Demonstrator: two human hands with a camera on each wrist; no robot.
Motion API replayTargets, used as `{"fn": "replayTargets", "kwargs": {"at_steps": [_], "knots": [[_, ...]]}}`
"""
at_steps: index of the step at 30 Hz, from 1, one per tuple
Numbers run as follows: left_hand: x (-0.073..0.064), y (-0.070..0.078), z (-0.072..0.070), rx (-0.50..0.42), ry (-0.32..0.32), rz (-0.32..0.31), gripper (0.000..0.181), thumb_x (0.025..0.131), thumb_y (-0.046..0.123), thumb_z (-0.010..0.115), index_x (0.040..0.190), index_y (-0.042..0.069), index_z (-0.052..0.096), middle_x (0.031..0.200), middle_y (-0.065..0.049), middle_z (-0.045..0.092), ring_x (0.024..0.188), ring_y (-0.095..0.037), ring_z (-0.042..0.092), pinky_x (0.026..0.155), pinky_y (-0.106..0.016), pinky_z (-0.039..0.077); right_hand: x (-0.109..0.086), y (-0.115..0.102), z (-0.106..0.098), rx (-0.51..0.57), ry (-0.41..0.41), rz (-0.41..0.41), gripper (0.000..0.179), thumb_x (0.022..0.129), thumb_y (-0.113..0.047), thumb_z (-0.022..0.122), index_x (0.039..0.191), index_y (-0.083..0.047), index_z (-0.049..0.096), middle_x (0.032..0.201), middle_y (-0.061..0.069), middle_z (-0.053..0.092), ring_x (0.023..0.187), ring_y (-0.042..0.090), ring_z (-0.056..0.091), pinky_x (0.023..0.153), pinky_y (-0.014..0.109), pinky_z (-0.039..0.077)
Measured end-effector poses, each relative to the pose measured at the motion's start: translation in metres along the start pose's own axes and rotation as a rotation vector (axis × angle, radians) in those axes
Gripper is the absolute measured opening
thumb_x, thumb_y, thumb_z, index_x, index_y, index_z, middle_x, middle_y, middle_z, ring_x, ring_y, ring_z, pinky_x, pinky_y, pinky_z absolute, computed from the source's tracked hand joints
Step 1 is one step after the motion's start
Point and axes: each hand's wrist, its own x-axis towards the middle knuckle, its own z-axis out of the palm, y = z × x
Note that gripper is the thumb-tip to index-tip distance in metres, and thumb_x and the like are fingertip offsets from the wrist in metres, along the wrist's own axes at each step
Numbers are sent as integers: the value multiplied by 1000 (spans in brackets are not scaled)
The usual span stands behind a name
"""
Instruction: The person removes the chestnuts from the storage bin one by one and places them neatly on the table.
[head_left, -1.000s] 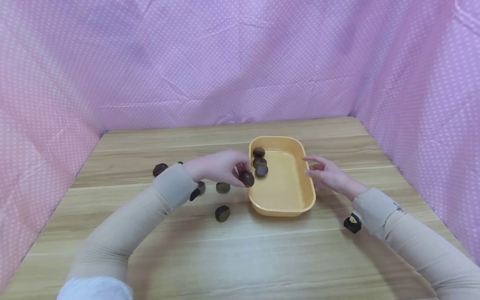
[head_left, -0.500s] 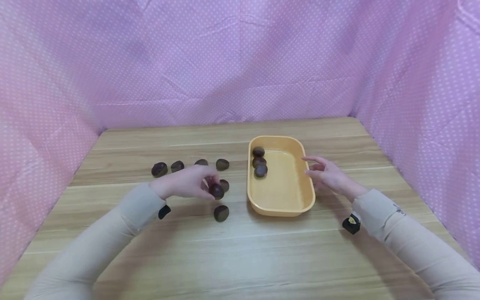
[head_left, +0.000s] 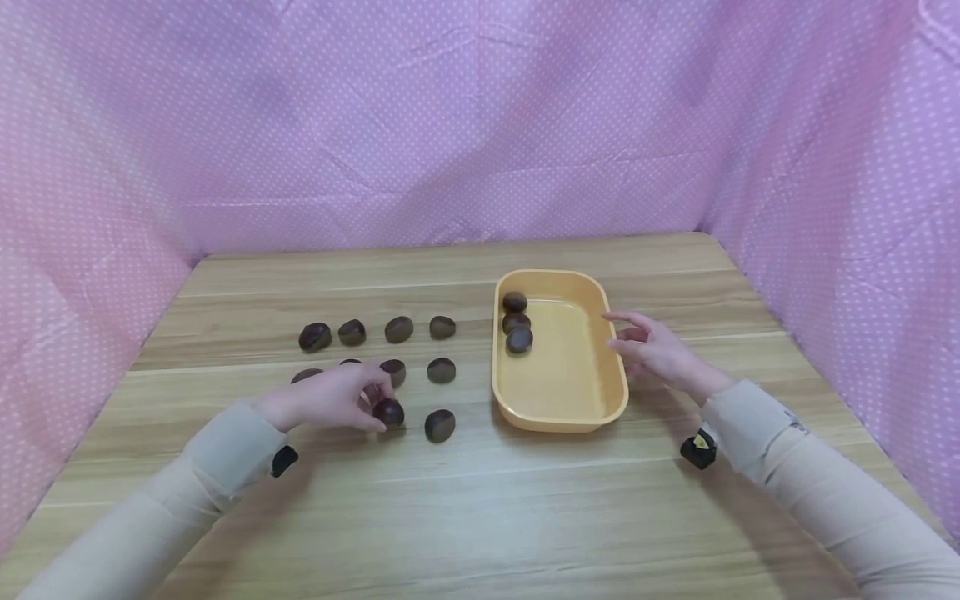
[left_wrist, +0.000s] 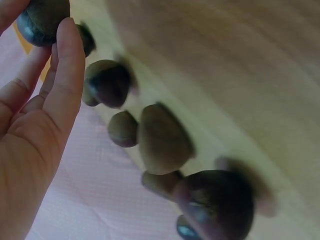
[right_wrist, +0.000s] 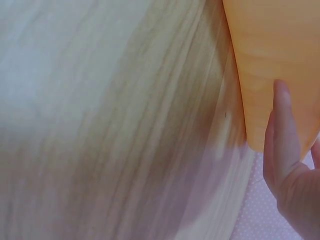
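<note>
My left hand (head_left: 333, 398) pinches a chestnut (head_left: 389, 413) between thumb and fingers, low over the table at the front row of chestnuts. In the left wrist view that chestnut (left_wrist: 45, 21) sits at the fingertips, top left. To its right lies another chestnut (head_left: 440, 426). Behind are more in rows, among them one (head_left: 442, 371) in the middle row and one (head_left: 315, 337) at the back left; my hand partly covers some. A yellow plastic basin (head_left: 560, 425) holds three chestnuts (head_left: 519, 340) along its left wall. At its right rim my right hand (head_left: 660, 354) rests with fingers extended.
The wooden table (head_left: 480, 517) carries everything. Pink dotted cloth (head_left: 450, 125) hangs behind it and along both sides. A small black device (head_left: 698, 450) is strapped at the right wrist, and another black one (head_left: 284, 461) at the left.
My left hand has moved left and toward me, from the basin's left rim to the front row, with the chestnut still in its fingers. The right hand and basin stay nearly where they were.
</note>
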Motion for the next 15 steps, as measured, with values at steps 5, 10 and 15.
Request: {"fn": "replayTargets", "kwargs": {"at_steps": [5,10,15], "knots": [[-1,-6,6,13,-13,-10,24,74,16,80,87,12,60,85,3,59,77,-7,58,70,-22,50,1,1,0,19,3,14,61,94,-15,57,147,-9,28,122,25,46,85,12,60,72,31,56],[1,-10,11,19,-34,-1,23,74,16,79,87,13,61,82,6,58,74,-6,54,68,-21,47,1,1,1,39,2,17,61,94,-13,56,147,-8,28,120,22,47,84,11,61,73,31,56],[1,-9,11,22,-46,-12,21,74,15,79,86,13,61,78,6,57,71,-6,52,66,-21,45,0,1,0,49,-6,9,61,94,-12,56,147,-8,27,122,25,45,85,11,60,74,31,56]]}}
